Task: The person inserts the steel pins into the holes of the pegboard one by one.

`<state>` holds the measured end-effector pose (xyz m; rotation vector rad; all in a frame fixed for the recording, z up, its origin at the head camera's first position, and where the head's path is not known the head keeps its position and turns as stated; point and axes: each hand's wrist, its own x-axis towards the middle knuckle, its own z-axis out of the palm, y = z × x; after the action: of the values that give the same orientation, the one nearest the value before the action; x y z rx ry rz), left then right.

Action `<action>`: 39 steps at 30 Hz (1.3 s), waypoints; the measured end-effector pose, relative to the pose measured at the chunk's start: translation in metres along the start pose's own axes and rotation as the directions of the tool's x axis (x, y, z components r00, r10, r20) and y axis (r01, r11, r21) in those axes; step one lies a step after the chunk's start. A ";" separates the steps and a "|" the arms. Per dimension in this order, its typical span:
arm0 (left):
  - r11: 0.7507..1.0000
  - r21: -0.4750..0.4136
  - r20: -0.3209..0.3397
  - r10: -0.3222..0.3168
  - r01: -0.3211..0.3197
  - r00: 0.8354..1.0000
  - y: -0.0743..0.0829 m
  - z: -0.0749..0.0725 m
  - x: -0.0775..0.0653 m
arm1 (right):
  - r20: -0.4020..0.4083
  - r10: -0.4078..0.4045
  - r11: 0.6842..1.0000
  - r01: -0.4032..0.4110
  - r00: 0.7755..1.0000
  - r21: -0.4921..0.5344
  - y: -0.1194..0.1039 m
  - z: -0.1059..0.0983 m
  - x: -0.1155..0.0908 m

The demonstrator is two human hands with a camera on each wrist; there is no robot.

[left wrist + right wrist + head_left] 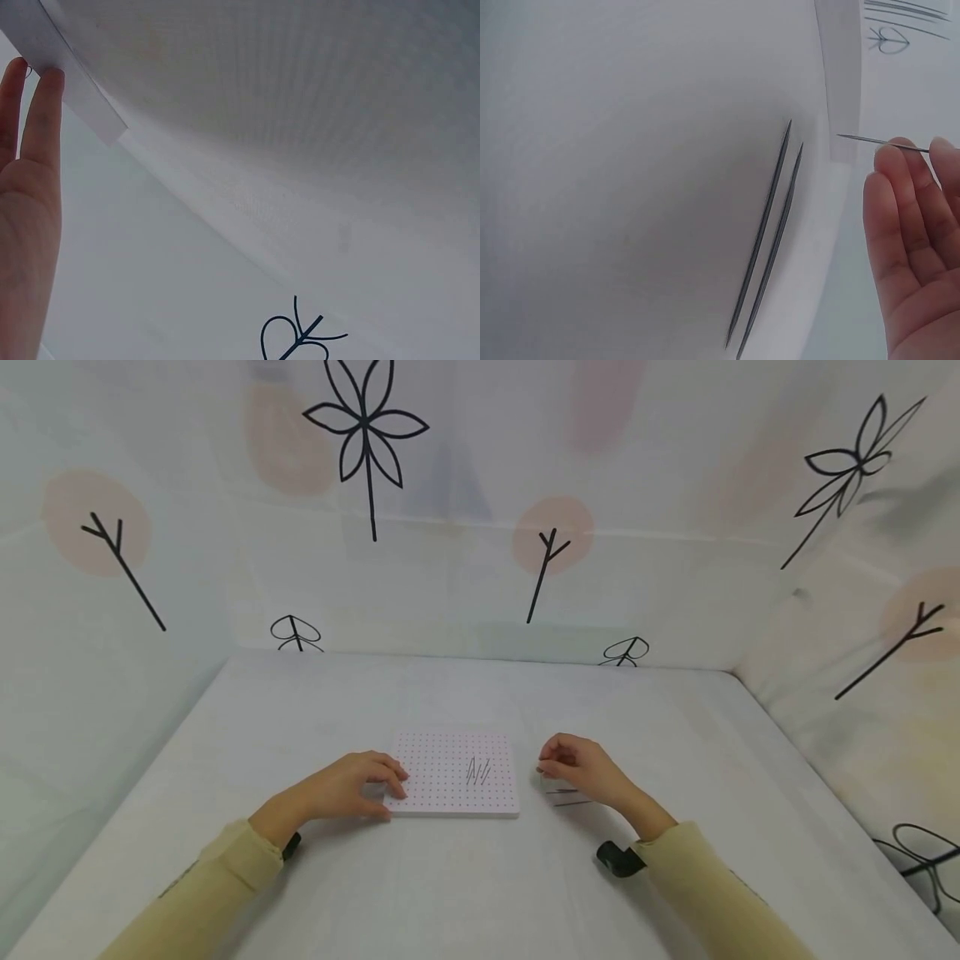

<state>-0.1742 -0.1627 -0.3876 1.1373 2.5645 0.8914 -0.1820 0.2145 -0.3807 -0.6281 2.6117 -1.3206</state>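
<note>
Now, a pointed metal needle [862, 139] is pinched between fingers of my right hand [588, 770], right of the white pegboard [438, 797]; my left hand [348, 787] touches its left edge, fingers relaxed, and two similar needles [760, 232] lie on the desk [480, 893].

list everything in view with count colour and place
table: 1, white, foreground
backdrop: count unclear, pale with drawings, behind table
dotted board: 1, white, on table
board sticks: several, dark, right half of board
loose sticks: 2, dark, on table right of board
held stick: 1, grey, right of board
sleeves: 2, pale yellow, lower left and right
wrist devices: 2, black, one beside each sleeve
left hand: 1, bare, touching board's left side
right hand: 1, bare, pinching held stick
</note>
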 end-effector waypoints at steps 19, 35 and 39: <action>1.000 0.001 0.012 -0.028 0.028 1.000 0.001 0.000 0.000 | 0.006 -0.032 0.996 0.031 0.999 0.078 -0.011 0.015 0.011; 1.000 -0.007 0.008 -0.028 0.028 1.000 -0.002 0.001 0.000 | 0.051 -0.079 0.987 0.071 0.996 0.147 -0.019 0.026 0.019; 1.000 -0.002 0.000 -0.003 0.003 1.000 -0.002 0.001 0.000 | 0.060 -0.096 0.983 0.086 0.994 0.161 -0.022 0.028 0.022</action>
<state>-0.1753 -0.1634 -0.3892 1.1328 2.5638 0.8933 -0.1864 0.1732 -0.3790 -0.7596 2.4218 -1.4883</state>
